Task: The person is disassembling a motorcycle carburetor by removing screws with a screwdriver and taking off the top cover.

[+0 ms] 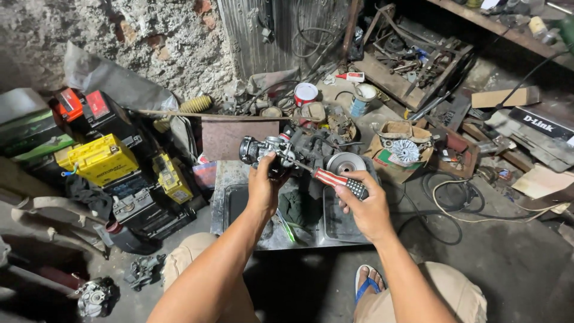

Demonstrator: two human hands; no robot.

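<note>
My left hand [263,186] grips a grey metal carburetor [267,149] and holds it up over a shallow metal tray [234,209]. My right hand [366,206] is closed around the red, white and black handle of a screwdriver [336,181]. Its thin shaft points up and left, and the tip meets the carburetor near my left thumb. A dark green rag [297,207] lies in the tray under both hands.
Yellow and black motorcycle batteries [103,159] are stacked at the left. A round metal pulley [345,162] sits behind the screwdriver. A cardboard box with a finned disc [402,149] stands at the right, cables [460,209] trail on the floor. Cans [306,94] stand at the back.
</note>
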